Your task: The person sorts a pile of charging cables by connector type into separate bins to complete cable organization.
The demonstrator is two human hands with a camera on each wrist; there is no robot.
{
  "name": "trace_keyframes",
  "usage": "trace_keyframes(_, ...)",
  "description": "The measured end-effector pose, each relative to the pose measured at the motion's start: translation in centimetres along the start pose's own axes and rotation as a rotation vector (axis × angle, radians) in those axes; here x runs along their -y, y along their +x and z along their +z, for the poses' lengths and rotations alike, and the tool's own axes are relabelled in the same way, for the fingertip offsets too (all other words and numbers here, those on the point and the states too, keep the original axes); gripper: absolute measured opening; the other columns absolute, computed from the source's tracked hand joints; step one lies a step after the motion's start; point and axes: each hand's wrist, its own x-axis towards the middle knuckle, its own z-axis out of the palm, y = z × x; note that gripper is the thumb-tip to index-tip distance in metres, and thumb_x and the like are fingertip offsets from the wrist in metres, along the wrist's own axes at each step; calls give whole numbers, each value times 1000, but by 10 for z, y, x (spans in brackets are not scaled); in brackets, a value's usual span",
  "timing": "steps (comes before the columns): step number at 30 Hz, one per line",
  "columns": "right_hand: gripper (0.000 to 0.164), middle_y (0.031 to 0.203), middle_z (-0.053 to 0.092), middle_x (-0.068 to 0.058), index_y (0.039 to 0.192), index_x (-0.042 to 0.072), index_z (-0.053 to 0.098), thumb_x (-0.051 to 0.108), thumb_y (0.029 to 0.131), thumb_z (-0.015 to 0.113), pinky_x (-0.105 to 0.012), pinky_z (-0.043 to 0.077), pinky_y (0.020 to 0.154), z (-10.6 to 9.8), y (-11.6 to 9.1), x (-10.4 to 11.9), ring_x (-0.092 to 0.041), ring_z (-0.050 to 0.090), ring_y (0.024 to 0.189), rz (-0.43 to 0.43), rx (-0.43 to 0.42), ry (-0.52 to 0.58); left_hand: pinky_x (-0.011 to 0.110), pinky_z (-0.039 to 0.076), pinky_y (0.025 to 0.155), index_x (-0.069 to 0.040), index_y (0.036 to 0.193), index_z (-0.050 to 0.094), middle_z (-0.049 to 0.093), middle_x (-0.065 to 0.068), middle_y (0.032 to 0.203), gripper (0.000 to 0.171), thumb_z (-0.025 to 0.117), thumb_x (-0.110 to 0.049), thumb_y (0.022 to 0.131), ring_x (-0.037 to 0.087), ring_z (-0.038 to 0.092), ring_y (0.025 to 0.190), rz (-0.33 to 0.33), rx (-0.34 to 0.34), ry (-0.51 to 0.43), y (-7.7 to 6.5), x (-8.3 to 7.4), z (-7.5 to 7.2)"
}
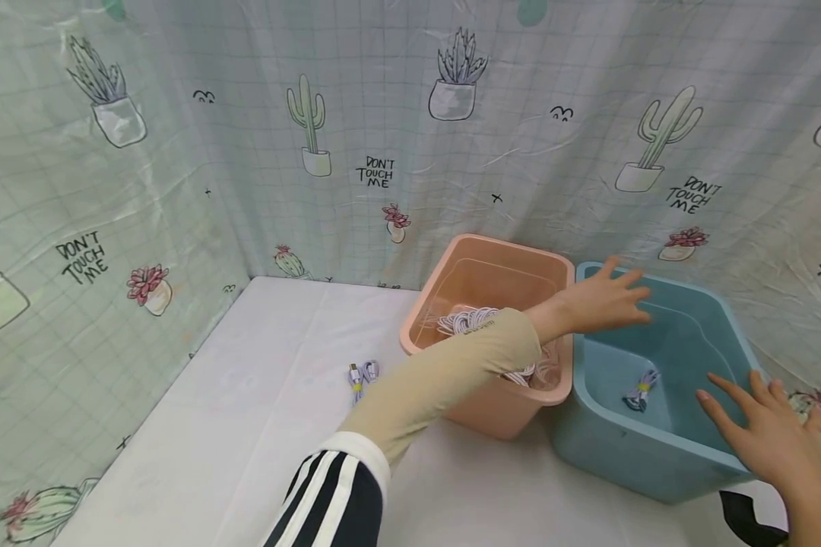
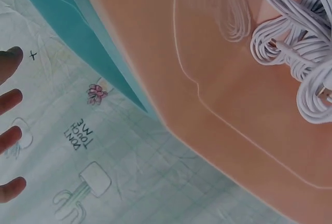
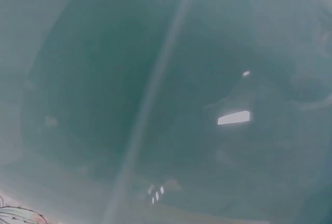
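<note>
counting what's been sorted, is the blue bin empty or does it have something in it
Not empty. The blue bin holds one small bundled cable lying on its floor; the rest of the floor that shows is bare.

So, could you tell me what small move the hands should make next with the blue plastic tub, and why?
Probably close both hands on the blue plastic tub: the left hand hovers open over its far rim and the right hand lies open at its near corner, neither gripping. One bundled cable lies inside.
</note>
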Motion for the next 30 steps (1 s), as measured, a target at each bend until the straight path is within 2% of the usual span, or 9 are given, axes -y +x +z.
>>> trace_keyframes(7, 74, 138, -4, -37, 132, -3, 31, 58, 89, 28, -73, -13, 89, 0, 0, 2, -55, -10, 125, -10, 6, 5, 49, 22, 106, -40, 128, 42, 39, -5, 137, 34, 33, -31, 97, 24, 27, 132, -3, -57, 0, -29, 10, 0)
trace_keyframes(13, 74, 137, -5, -37, 133, -2, 30, 58, 90, 28, -72, -14, 89, -2, -1, 2, -55, -10, 125, -6, 13, 8, 50, 26, 104, -39, 125, 45, 43, -4, 133, 32, 40, -39, 93, 25, 32, 129, -15, -60, 16, -56, 21, -1)
trace_keyframes(17, 73, 137, -5, -38, 133, -2, 29, 57, 90, 28, -72, -14, 89, -2, -1, 3, -56, -9, 124, -6, 18, 10, 51, 25, 104, -38, 122, 48, 45, -5, 129, 31, 43, -39, 92, 22, 34, 126, -44, -63, -11, -75, 27, 0)
trace_keyframes(21, 73, 137, -5, -37, 133, -2, 29, 57, 90, 27, -72, -14, 89, -2, -1, 3, -55, -10, 124, -7, 15, 3, 52, 26, 102, -37, 116, 52, 48, -6, 125, 26, 45, -36, 91, 20, 37, 123, -70, -111, -40, -95, 31, 3)
trace_keyframes(30, 74, 137, -7, -37, 133, -3, 29, 57, 90, 27, -71, -15, 90, -2, 0, 4, -55, -12, 124, 1, 21, 6, 50, 29, 100, -34, 110, 56, 52, -6, 121, 25, 50, -42, 87, 19, 39, 119, -121, -184, -111, -141, 46, 9)
